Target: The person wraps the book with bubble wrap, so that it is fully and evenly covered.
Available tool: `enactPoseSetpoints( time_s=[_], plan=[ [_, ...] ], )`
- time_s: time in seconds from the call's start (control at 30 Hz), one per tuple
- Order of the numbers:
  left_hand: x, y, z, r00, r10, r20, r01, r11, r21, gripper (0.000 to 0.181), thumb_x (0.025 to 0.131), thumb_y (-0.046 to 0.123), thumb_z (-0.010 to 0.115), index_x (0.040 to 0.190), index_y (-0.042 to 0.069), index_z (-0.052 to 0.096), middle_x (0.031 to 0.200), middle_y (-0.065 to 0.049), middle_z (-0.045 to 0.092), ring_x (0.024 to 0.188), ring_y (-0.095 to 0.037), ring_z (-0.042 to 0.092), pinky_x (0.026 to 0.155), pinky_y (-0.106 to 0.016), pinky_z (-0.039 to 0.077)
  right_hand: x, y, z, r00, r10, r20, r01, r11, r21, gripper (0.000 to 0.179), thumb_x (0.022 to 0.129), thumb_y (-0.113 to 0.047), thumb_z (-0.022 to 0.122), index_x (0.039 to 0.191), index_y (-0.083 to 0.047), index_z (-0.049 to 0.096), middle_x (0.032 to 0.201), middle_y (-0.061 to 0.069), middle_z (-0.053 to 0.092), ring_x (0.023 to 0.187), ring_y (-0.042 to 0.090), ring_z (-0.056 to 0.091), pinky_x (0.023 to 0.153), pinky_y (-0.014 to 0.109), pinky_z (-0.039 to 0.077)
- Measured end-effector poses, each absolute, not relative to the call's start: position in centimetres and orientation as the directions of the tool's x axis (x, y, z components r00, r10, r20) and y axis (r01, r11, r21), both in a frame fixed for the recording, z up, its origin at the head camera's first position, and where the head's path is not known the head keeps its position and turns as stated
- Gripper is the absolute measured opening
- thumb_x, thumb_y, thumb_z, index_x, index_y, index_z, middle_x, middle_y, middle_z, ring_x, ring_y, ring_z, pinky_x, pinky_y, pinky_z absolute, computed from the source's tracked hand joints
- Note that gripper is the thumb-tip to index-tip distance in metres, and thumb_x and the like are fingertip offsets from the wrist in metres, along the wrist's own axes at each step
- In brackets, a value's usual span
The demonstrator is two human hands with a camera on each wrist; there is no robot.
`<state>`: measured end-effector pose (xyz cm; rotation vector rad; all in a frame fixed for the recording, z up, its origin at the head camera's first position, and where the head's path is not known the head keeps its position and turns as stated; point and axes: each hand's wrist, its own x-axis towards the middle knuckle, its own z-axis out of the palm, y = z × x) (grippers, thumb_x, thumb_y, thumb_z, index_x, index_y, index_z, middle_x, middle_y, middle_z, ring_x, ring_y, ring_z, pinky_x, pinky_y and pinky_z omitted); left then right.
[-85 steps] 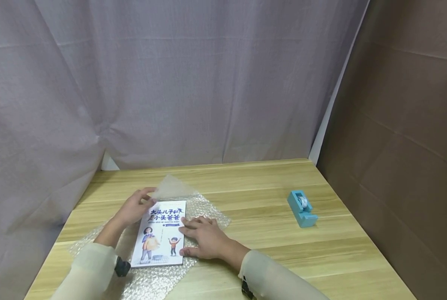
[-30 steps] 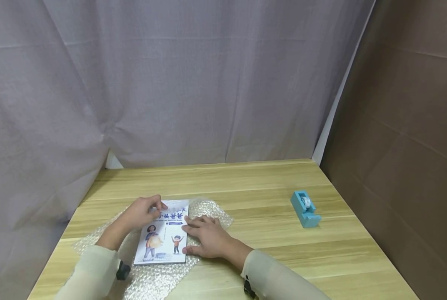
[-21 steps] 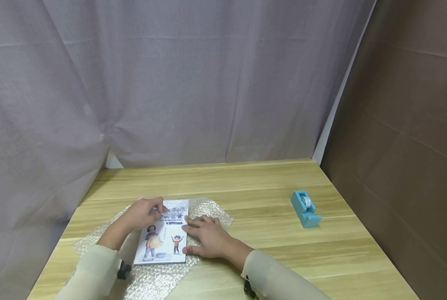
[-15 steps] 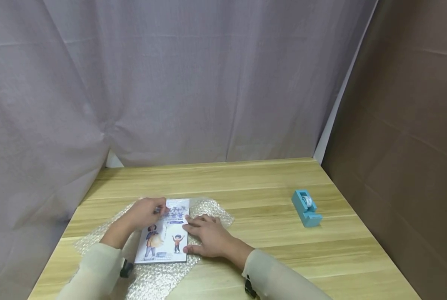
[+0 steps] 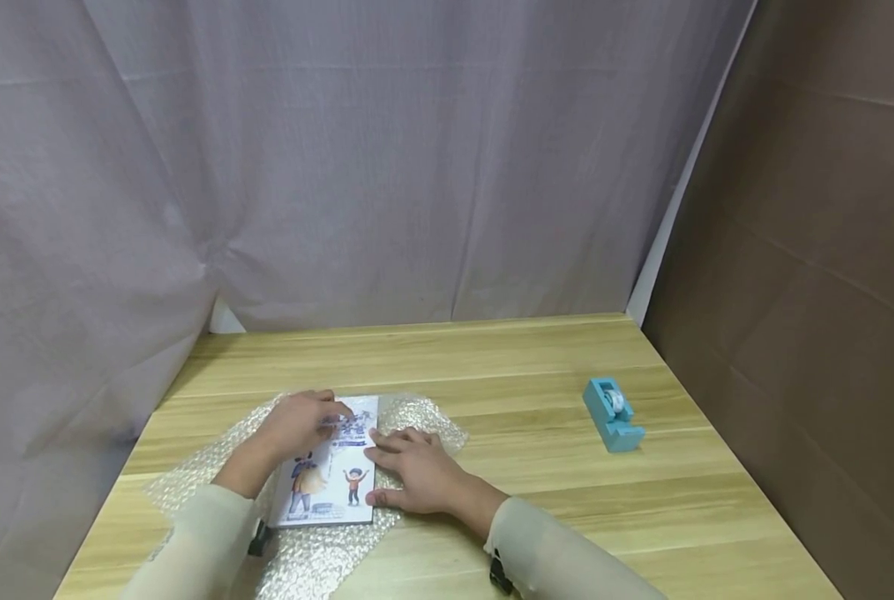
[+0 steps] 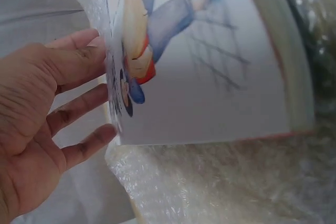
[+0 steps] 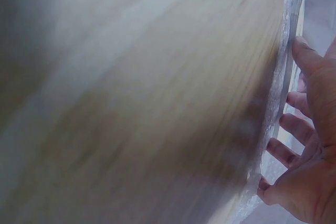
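A picture book [image 5: 352, 500] with blue title characters lies face up on a sheet of bubble wrap [image 5: 304, 558]. A flap of the clear wrap is folded over the upper part of the cover. My left hand [image 5: 297, 429] touches this flap near the book's top left; its fingers [image 6: 86, 108] look fairly straight in the left wrist view, against the wrapped cover. On the opposite side, my right hand [image 5: 420, 475] rests with spread fingers along the book's right edge. The right wrist view shows those fingers [image 7: 296, 129] beside the book and wrap edge.
A blue tape dispenser [image 5: 613, 417] with a roll in it stands on the right of the wooden table [image 5: 536, 500]. Grey cloth [image 5: 342, 167] hangs behind the table, and a brown panel [image 5: 806, 275] rises along its right side.
The left hand has brought the wrap's top corner down over the cover, then shifted slightly right with its fingers loosening from their pinch. The right hand has stayed at the book's edge.
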<state>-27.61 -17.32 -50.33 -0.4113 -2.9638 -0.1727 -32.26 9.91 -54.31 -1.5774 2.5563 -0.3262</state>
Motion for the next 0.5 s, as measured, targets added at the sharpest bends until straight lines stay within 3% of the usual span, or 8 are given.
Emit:
enactPoseSetpoints(
  time_s=[0.17,0.4,0.5],
  plan=[
    [-27.62,-17.2,-50.74,-0.946,0.265,0.188,0.285,0.954,0.092,0.036,0.091,0.011,0.089,0.124,0.025,0.083,0.11,0.001,0.071,0.093,-0.021,0.068,0.081,-0.043,0.064,-32.32,9.82,-54.29,-0.455,-0.89,0.01,-0.866,0.44,-0.238,0.078,0.102,-0.075,0.058,0.169,-0.035,0.046,0.181,-0.006,0.033,0.161,0.033,0.043,0.123,0.068,0.044],
    [-27.14,-17.09,-51.09,-0.964,0.221,0.146,0.243,0.958,0.152,0.036,0.094,0.006,0.085,0.124,0.025,0.079,0.151,-0.016,0.061,0.126,-0.043,0.062,0.096,-0.06,0.064,-32.39,9.46,-54.07,-0.441,-0.897,-0.019,-0.878,0.436,-0.198,0.081,0.102,-0.078,0.056,0.169,-0.033,0.045,0.181,-0.006,0.033,0.16,0.035,0.046,0.121,0.069,0.046],
    [-27.33,-16.79,-50.91,-0.973,0.207,0.107,0.221,0.964,0.149,0.035,0.097,0.007,0.082,0.126,0.025,0.075,0.159,-0.017,0.058,0.134,-0.049,0.059,0.096,-0.066,0.062,-32.47,9.29,-53.89,-0.449,-0.893,-0.026,-0.876,0.446,-0.186,0.083,0.101,-0.078,0.057,0.169,-0.033,0.046,0.181,-0.007,0.033,0.159,0.032,0.046,0.121,0.067,0.048]
  ],
)
